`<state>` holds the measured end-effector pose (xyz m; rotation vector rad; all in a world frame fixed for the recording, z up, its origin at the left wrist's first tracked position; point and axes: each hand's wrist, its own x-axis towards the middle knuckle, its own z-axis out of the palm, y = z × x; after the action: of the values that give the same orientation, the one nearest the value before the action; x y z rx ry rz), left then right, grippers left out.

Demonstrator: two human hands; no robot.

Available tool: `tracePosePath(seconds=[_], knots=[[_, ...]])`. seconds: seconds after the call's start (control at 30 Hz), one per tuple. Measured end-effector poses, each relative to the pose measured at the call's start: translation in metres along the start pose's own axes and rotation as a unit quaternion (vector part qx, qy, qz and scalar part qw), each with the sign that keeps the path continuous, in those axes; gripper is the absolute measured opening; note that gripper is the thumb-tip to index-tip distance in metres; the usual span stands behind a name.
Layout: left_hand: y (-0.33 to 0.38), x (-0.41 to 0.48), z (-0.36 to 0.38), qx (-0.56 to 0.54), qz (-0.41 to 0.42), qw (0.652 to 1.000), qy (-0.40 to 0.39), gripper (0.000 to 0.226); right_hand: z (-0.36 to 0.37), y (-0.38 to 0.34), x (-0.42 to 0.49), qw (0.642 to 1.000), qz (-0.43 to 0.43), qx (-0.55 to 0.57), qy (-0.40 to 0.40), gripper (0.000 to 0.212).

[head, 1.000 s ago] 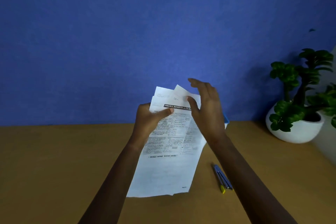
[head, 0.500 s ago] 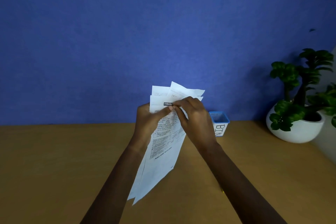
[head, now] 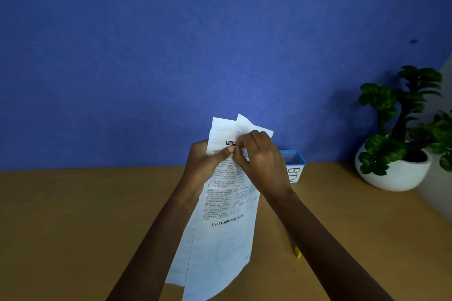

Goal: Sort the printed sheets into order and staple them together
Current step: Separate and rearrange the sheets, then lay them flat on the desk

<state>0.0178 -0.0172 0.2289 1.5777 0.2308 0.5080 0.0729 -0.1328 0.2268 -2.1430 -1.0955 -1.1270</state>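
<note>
Several white printed sheets hang upright in front of me above the brown desk, fanned apart at their top edges. The front sheet carries boxed text and a line reading "MAKE SOME NOTES HERE". My left hand grips the stack at its upper left, thumb across the front page. My right hand pinches the sheets near the top, its fingertips meeting the left thumb. No stapler is in view.
A small blue box lettered "BT" stands at the back of the desk, right of my hands. A white pot with a green plant sits at the far right. A pen's yellow tip shows beside my right forearm.
My right hand went from open beside the sheets to pinching their top. The sheets turned narrower, then swung back a little to face me. The pen became mostly hidden behind my right forearm.
</note>
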Motion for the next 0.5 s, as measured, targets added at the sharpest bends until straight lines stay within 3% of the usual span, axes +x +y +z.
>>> tracePosePath(seconds=[0.23, 0.5], knots=[[0.0010, -0.0028, 0.0029, 0.001, 0.029, 1.000, -0.006, 0.023, 0.0015, -0.0018, -0.0003, 0.999, 0.028, 0.012, -0.019, 0.021], [-0.0007, -0.0033, 0.0052, -0.022, 0.015, 1.000, -0.003, 0.018, 0.0031, -0.0014, -0.0054, 0.989, 0.094, 0.102, -0.052, 0.010]])
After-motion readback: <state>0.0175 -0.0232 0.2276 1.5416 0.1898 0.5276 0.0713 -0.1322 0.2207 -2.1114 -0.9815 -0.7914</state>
